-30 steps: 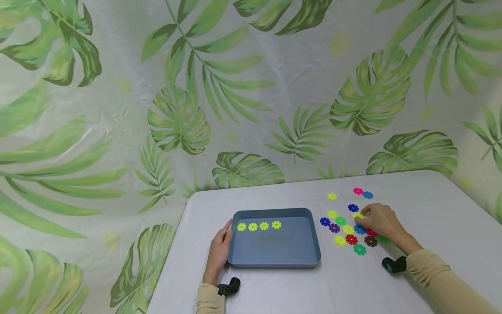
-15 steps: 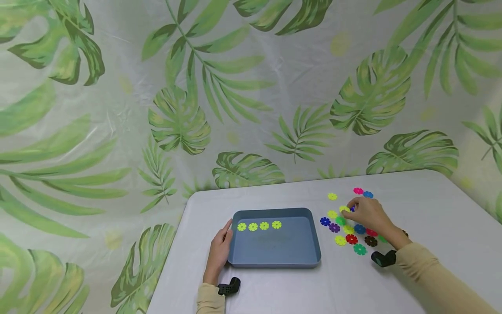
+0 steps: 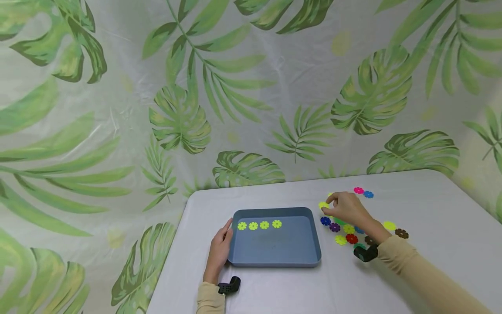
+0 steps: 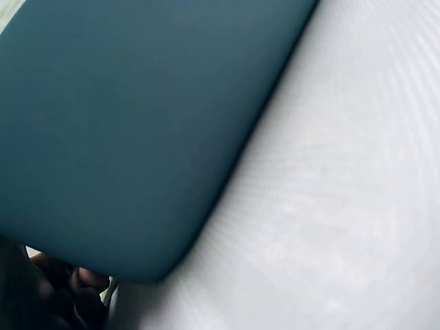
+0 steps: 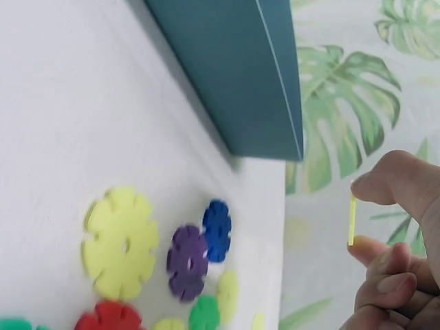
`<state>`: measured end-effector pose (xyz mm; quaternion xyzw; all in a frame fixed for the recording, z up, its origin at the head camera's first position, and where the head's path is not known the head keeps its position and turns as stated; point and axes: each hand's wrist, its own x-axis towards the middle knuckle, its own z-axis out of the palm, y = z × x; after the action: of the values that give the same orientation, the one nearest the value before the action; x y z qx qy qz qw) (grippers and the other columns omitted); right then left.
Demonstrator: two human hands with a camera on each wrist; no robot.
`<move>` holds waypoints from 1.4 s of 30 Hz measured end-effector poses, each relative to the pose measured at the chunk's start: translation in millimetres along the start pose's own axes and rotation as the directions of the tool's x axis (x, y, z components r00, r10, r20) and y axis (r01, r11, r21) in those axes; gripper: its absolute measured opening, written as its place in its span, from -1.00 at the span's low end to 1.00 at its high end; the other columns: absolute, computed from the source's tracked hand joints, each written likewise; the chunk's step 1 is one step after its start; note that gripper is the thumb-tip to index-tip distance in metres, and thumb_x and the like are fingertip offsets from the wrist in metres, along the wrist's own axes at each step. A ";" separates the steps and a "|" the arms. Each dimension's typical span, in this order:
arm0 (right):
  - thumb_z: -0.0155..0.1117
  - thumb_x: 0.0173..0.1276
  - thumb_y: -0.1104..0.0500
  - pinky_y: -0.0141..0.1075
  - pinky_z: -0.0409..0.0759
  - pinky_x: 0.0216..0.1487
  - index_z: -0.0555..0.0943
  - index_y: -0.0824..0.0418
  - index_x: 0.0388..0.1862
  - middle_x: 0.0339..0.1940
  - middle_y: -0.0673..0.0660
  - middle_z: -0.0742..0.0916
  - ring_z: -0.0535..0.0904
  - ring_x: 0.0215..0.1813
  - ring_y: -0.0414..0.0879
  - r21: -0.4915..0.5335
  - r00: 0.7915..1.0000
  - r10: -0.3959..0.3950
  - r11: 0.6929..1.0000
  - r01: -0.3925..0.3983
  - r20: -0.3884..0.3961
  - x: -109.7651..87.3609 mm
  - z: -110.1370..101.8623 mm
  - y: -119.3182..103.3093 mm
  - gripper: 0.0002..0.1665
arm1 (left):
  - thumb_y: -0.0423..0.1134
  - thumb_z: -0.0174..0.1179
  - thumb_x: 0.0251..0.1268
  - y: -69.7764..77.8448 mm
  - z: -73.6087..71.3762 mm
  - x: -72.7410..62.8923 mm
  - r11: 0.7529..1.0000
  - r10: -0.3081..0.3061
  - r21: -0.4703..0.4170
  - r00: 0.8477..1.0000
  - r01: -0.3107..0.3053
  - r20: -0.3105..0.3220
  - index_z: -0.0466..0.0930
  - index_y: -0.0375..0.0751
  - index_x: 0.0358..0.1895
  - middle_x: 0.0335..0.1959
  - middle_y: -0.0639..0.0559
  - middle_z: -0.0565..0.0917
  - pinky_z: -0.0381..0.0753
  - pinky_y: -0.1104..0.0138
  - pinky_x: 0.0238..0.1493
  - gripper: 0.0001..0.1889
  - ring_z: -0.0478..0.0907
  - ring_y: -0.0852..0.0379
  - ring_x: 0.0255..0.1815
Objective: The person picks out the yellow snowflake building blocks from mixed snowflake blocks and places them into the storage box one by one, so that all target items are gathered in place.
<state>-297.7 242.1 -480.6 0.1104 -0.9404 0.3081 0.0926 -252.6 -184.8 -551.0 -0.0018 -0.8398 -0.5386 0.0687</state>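
Observation:
My right hand (image 3: 348, 208) pinches a yellow notched plastic disc (image 5: 353, 221) between thumb and fingertip, seen edge-on in the right wrist view. In the head view the hand is raised over the left part of a scatter of similar discs, right of the tray. My left hand (image 3: 218, 249) holds the left side of the shallow blue-grey tray (image 3: 274, 252); in the left wrist view the tray wall (image 4: 144, 137) covers most of that hand. Along the tray's far side lies a row of several yellow discs (image 3: 264, 225).
Loose discs lie right of the tray: a purple disc (image 3: 334, 227), a dark blue disc (image 3: 325, 221), a red disc (image 3: 351, 239) and others, some hidden by my right arm. A pink disc (image 3: 358, 190) lies farther back. Behind the white table (image 3: 274, 292) hangs a leaf-patterned curtain (image 3: 243, 122).
My right hand has picked up a yellow disc and carried it left toward the tray. The left hand and the row in the tray have not moved.

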 end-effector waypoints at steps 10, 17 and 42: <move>0.52 0.17 0.07 -0.33 0.30 -0.57 0.74 0.35 -0.18 -0.59 0.05 0.54 0.37 -0.58 -0.12 0.020 0.999 -0.016 1.000 0.015 0.051 9.9 17.2 -32.8 -0.62 | -0.04 -0.02 0.65 0.6 0.2 0.7 1.000 -0.002 0.000 1.000 0.002 -0.007 0.41 0.13 0.49 -0.34 0.01 0.39 0.31 0.17 -0.15 -0.55 0.34 0.07 -0.30; 0.55 0.16 0.08 -0.33 0.31 -0.56 0.74 0.32 -0.23 -0.61 0.02 0.52 0.39 -0.55 -0.14 0.049 0.995 -0.059 0.997 0.055 0.082 13.7 30.9 -46.9 -0.66 | -0.05 -0.03 0.65 0.2 0.0 1.2 1.000 -0.004 0.006 1.000 0.004 -0.011 0.41 0.11 0.49 -0.35 0.00 0.39 0.30 0.16 -0.16 -0.56 0.34 0.06 -0.31; 0.55 0.12 0.08 -0.30 0.40 -0.52 0.75 0.28 -0.34 -0.62 -0.03 0.59 0.43 -0.58 -0.17 -0.047 0.979 -0.090 0.994 0.100 0.181 22.7 67.0 -71.2 -0.71 | -0.10 -0.04 0.66 2.0 0.8 1.2 1.000 -0.011 0.020 1.000 0.011 -0.016 0.40 0.11 0.50 -0.22 0.00 0.53 0.35 0.11 -0.01 -0.56 0.42 0.06 -0.10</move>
<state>-307.7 142.5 -488.4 0.1796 -0.9468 0.2659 0.0254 -253.7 -183.3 -549.4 0.0077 -0.8446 -0.5305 0.0723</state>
